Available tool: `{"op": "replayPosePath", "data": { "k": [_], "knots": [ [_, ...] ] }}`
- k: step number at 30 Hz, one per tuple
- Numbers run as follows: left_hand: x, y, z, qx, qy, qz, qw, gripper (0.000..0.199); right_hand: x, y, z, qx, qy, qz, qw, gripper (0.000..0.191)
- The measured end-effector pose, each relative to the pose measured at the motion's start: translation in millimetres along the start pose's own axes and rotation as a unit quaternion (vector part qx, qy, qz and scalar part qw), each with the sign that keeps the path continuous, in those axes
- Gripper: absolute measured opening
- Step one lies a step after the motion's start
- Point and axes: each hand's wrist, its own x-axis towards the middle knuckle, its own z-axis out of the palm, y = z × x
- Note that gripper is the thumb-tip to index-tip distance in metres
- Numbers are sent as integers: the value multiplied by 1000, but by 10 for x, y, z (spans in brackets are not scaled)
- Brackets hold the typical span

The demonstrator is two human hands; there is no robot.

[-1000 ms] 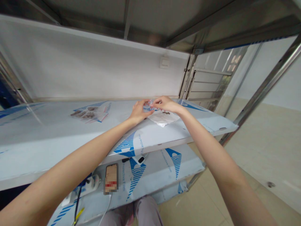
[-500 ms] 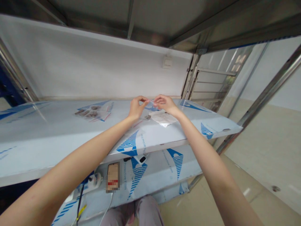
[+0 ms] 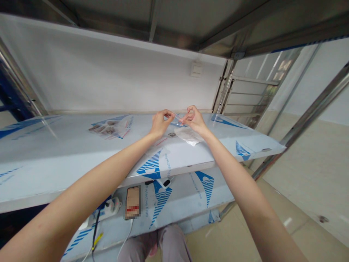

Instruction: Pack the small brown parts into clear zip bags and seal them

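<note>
Both hands hold a small clear plastic bag [image 3: 177,117] above the upper shelf board. My left hand [image 3: 161,122] pinches one side of it between thumb and fingers. On the other side, the fingertips of my right hand [image 3: 193,119] grip it. What the bag contains, if anything, is too small to tell. Just below the hands lies a crumpled white sheet [image 3: 190,136], paper or plastic. Beside it are small metal pieces [image 3: 171,135]. A flat clear bag with a red line [image 3: 161,142] rests near my left wrist. Farther left lies a clear zip bag [image 3: 111,129] with several brownish pieces inside.
The shelf board [image 3: 68,153] carries blue-printed protective film. A metal shelf [image 3: 174,25] hangs overhead, and a post [image 3: 313,105] stands at right. On the lower shelf are a phone [image 3: 133,202] with a cable, a power strip [image 3: 109,209] and a white device [image 3: 165,182].
My right hand's fingers have shifted on the clear bag, with the index finger now raised higher. My left hand keeps its pinch. The whole view has moved slightly.
</note>
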Motion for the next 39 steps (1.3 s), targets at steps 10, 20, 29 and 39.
{"op": "replayPosePath", "data": {
  "k": [10,20,29,39],
  "knots": [
    [-35,-49,28,77,-18,55,995,18,-44,-45,22,-5,12,23,1000,48],
    [-11,2,-64,124,-55,58,989,19,-96,-75,36,-18,-1,32,999,49],
    [8,-21,-64,108,-83,76,988,21,-102,-27,55,-6,-12,31,999,41],
    [76,-359,-1369,351,127,42,927,45,-138,73,-1,-207,-51,2,977,15]
  ]
}}
